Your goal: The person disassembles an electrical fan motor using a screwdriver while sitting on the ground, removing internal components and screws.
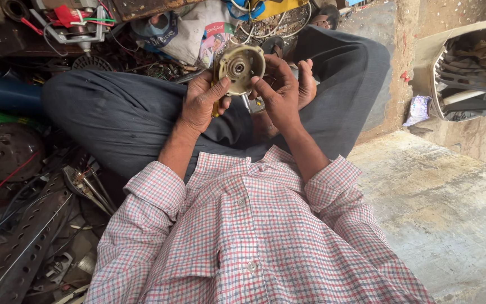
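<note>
A round, dirty cream-coloured metal housing (pixel 242 67) with a central bearing hole is held up over my crossed legs. My left hand (pixel 201 101) grips its left rim, and a tool with a yellowish-orange handle (pixel 215 104) also sits in that hand. My right hand (pixel 277 93) touches the housing's right edge with the fingertips. A bare foot shows just beyond the right hand.
Scrap metal, wires and motor parts lie heaped to the left and ahead, with a perforated metal strip (pixel 23 247) at lower left. A white plastic sack (pixel 198 31) lies ahead. A concrete slab (pixel 440 208) is on the right, and a broken appliance casing (pixel 468 67) at upper right.
</note>
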